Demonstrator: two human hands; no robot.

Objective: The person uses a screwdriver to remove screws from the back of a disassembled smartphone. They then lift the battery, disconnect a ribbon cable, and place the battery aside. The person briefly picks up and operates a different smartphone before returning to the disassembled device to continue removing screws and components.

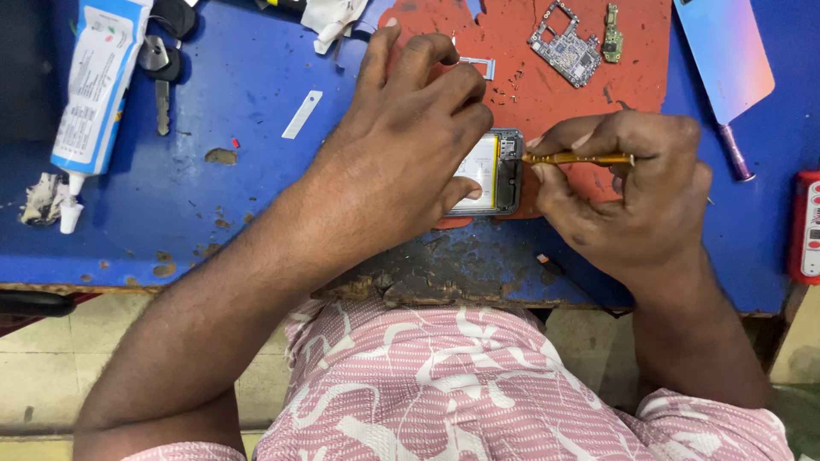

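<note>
My left hand (408, 141) lies over an opened phone (494, 173) on a red mat (547, 85), gripping it so that only its right end with a white battery and dark frame shows. My right hand (628, 192) is closed around a thin yellow-handled tool (577, 158) held level, its tip at the phone's right edge. A green-grey circuit board (565, 47) and a smaller green board (612, 34) rest on the mat farther away, with several tiny screws (512, 85) and a small metal tray frame (478, 67) between them and my left hand.
A white and blue glue tube (94, 85) lies at the far left of the blue worktop (213, 196), with keys (161, 68) beside it. A phone back cover (726, 51) with a pink-blue sheen lies at the right. A red device (805, 226) sits at the right edge.
</note>
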